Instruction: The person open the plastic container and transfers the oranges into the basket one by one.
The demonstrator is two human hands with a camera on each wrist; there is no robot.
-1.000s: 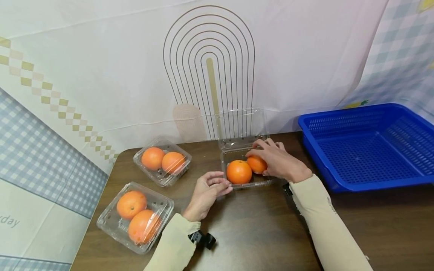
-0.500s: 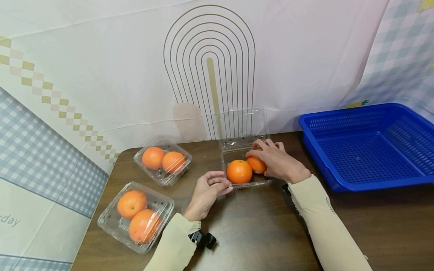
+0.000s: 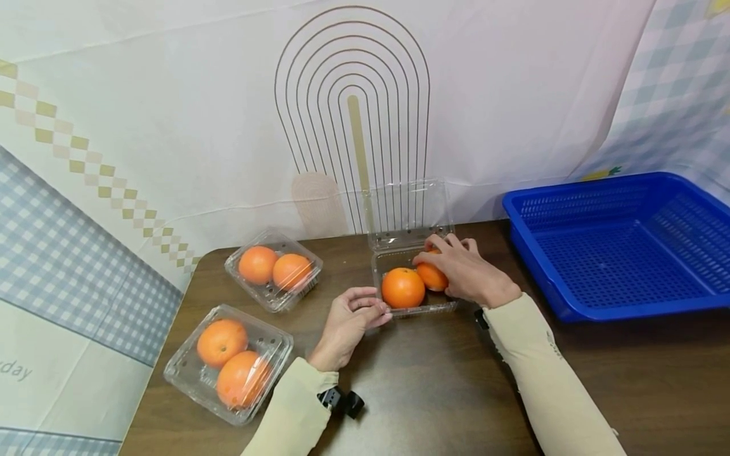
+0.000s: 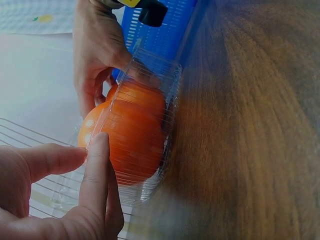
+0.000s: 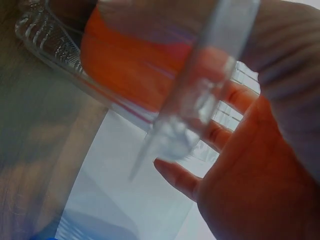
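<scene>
A clear plastic clamshell box [image 3: 419, 310] lies on the brown table, its lid [image 3: 407, 215] raised against the wall cloth. Two oranges sit side by side in it. The left hand [image 3: 349, 326] pinches the box's near left rim between thumb and fingers, as the left wrist view shows closely. Beside those fingertips is the left orange [image 3: 402, 288]. Over the right orange [image 3: 431, 277] the right hand [image 3: 469, 273] reaches from above, fingers curled round it and hiding part of its top. In the right wrist view, an orange [image 5: 130, 55] shows through the box's clear wall.
Two closed clear boxes, each with two oranges, stand at the left: a far box [image 3: 277, 297] and a near box [image 3: 188, 386]. A blue plastic basket [image 3: 599, 313] occupies the right side. The patterned cloth [image 3: 228, 126] rises directly behind the table.
Almost nothing differs. Both hands keep their places at the box, and the two oranges stay inside it.
</scene>
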